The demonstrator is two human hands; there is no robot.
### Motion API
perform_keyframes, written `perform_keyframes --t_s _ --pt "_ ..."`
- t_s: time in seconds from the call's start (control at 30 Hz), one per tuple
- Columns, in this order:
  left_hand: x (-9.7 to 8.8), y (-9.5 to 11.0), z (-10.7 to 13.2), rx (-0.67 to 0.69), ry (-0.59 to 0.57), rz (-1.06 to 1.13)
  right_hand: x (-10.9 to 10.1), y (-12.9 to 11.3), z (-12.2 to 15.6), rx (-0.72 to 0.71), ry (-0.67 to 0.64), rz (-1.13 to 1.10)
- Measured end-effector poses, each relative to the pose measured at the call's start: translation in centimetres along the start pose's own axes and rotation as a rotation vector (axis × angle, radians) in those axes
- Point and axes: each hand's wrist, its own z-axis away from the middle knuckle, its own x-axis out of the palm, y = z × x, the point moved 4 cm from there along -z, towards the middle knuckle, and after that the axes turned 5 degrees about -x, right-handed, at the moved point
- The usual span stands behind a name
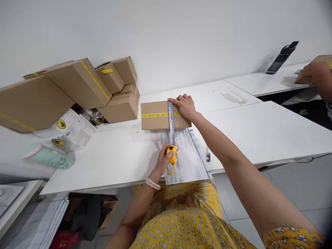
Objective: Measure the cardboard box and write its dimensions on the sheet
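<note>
Left hand [162,162] clasps the yellow plastic tape measure [174,151], likely light, best held so; right hand [186,105] pins its silvery blade [171,126] atop the brown cardboard box [154,123].

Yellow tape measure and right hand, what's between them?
In the head view, the numbered blade runs from the yellow tape measure case over printed paper and the cardboard box to the right hand.
</note>
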Motion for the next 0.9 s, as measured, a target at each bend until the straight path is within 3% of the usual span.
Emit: perform_keyframes --t_s 0.4,0.53,0.73,0.9 --pt "-0.5 -1.6 -0.4 -0.012 -0.029 0.008 0.0 -0.1 0.9 -0.006 0.056 0.011" --pt "-0.8 -2.0 0.6 -0.015 0.002 -0.019 -0.3 -0.4 1.7 0.012 0.087 0.036" --pt "-1.2 -3.3 3.8 0.000 -0.051 -0.094 -0.9 -2.0 4.7 0.014 0.101 0.067" --pt "-1.3 -4.3 4.7 0.006 -0.114 -0.095 0.0 -1.9 9.1 0.023 0.067 -0.021"
